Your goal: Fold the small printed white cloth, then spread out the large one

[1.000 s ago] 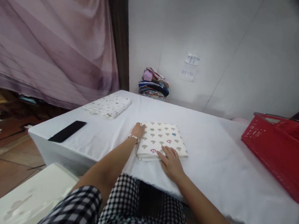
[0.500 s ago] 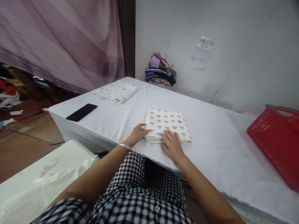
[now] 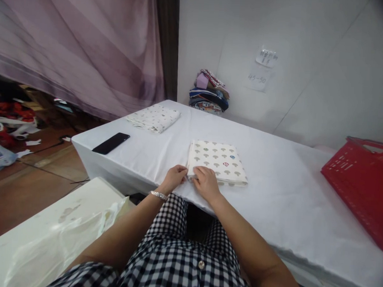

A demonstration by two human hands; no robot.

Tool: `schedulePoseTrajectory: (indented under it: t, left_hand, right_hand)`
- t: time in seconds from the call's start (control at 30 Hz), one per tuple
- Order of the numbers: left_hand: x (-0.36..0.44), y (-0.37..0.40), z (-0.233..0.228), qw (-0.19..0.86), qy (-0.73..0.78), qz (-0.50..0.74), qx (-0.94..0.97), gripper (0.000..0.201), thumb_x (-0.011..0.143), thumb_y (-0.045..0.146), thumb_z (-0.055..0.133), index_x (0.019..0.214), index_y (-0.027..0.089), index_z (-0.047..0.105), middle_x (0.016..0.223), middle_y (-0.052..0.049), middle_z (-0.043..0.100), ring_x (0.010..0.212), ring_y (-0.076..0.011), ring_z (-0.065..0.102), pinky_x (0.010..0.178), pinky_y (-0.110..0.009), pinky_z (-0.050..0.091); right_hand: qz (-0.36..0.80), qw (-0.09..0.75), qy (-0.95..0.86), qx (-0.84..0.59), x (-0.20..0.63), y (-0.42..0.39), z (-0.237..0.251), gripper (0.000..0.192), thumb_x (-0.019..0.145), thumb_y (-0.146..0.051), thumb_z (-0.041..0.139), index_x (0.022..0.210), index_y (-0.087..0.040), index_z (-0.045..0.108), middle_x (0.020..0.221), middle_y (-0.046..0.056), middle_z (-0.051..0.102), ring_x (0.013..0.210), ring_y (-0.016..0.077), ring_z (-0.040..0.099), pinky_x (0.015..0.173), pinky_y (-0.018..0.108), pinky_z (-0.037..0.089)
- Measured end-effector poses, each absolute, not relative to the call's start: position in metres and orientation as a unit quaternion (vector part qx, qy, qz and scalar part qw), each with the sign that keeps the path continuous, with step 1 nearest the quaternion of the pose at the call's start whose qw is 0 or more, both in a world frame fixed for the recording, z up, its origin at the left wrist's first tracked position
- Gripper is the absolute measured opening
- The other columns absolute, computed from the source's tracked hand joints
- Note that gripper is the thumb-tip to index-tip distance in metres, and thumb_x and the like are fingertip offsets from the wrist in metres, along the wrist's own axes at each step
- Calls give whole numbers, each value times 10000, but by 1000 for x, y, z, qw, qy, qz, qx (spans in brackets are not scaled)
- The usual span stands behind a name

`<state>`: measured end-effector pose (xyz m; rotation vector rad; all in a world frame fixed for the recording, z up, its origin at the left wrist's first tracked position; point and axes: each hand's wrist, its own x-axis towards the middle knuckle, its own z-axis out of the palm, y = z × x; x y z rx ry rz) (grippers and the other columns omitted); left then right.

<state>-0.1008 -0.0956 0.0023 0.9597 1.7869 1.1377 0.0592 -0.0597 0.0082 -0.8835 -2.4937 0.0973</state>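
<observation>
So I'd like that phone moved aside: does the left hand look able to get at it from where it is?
Probably yes: the left hand rests at the folded cloth's near corner, and only bare tablecloth lies between it and the phone.

Both hands meet at the near left corner of a folded cream mushroom-print cloth [image 3: 219, 161] on the white-covered table [image 3: 272, 199]. The left hand [image 3: 174, 177] and right hand [image 3: 206, 183] pinch its edge. A black phone [image 3: 111, 142] lies well to the left.

A worktop [image 3: 274, 165] draped in white cloth stands against a pale tiled wall [image 3: 327, 60]; two small paper notes [image 3: 262, 70] are stuck to the tiles; a mauve curtain [image 3: 71, 38] hangs at left beside a dark upright post [image 3: 166, 39]; brown wooden floor [image 3: 22, 181] shows below, strewn with clutter along the curtain's hem; soft, even light fills the room.
</observation>
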Motion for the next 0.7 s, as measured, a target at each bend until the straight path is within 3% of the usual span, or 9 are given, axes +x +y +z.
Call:
schedulePoseTrajectory:
  t: [0.17,0.3,0.5,0.7]
  left_hand:
    - [-96,-105,10,468,688,439,340,200,829,233,515,1003,143,555,769,-24,666,505,-86,587,465,-193,437]
    - [-94,-108,13,494,671,444,329,229,812,230,542,1024,145,540,733,-9,644,502,-77,569,454,-180,412]
    - [-91,-107,5,390,714,449,369,129,777,283,584,836,171,555,675,14,605,475,-80,507,430,-202,370]
    - [-89,-102,4,275,728,416,471,198,757,372,578,693,187,612,654,15,624,647,-139,567,610,-244,415]
  right_hand:
    - [67,285,-895,-336,53,-56,2,185,906,-236,480,977,-214,649,1083,68,644,1017,211,552,880,353,399]
    - [155,356,-853,-349,53,-51,-1,227,914,-224,426,927,-200,652,968,57,673,924,192,586,845,319,424]
    - [286,422,-770,-384,53,-46,3,212,871,-284,458,840,-201,650,814,19,655,777,168,585,733,271,438]
    - [323,421,-742,-409,53,-42,4,211,852,-308,474,809,-201,651,744,0,634,711,161,570,681,264,434]
